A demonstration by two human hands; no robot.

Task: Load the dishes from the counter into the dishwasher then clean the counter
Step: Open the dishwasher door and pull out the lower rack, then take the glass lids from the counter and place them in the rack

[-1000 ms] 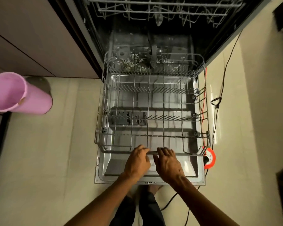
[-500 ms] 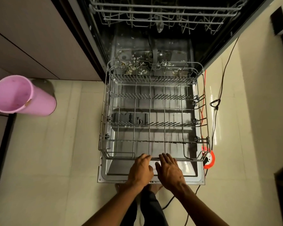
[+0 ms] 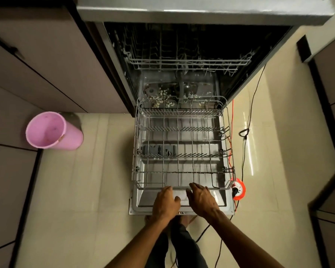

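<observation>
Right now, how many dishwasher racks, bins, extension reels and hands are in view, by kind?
Dishwasher racks: 2, the lower rack pulled out over the open door, the upper rack inside.
Pink bin: 1.
Orange extension reel: 1.
Hands: 2, left hand, right hand.
Total: 6.

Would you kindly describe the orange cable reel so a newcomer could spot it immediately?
Start at the open dishwasher door lying flat over the floor. Go to its front right corner, beside the pulled-out lower rack. The orange cable reel sits on the tiles there, the only bright round orange object, with cords attached.
</observation>
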